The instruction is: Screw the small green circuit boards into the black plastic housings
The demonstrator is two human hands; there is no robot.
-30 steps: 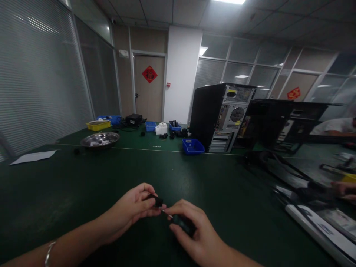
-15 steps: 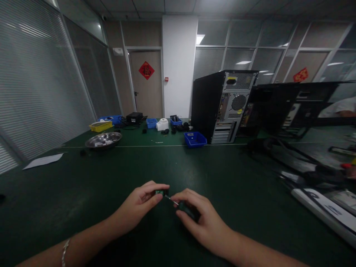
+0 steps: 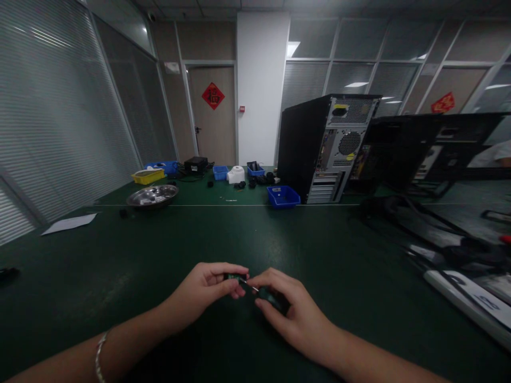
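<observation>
A small dark part (image 3: 235,277) with a hint of green is held at the near middle of the scene, above a green table (image 3: 179,244). It is pinched between the thumb and fingers of the left hand (image 3: 203,290), which is closed on it; much of the part is covered by the fingers. A screwdriver (image 3: 272,299) with a dark green handle is gripped in the right hand (image 3: 295,308), with the fingers wrapped about the handle. Its thin metal shaft is pointed left, toward the right end of the part; whether the tip is seated in it cannot be told. A bracelet (image 3: 99,356) is worn on the left wrist.

Farther off, a blue tray (image 3: 284,201) is placed just beside a black computer tower (image 3: 303,149). On the left, a metal bowl (image 3: 136,202) is filled with small pale pieces, and a white sheet (image 3: 68,224) is laid nearer than the bowl. At the far side, a yellow tray (image 3: 148,177), a black box (image 3: 196,164) and a white housing (image 3: 236,175) are set out. At the right, a pale, long device (image 3: 467,300) is seen near dark cables.
</observation>
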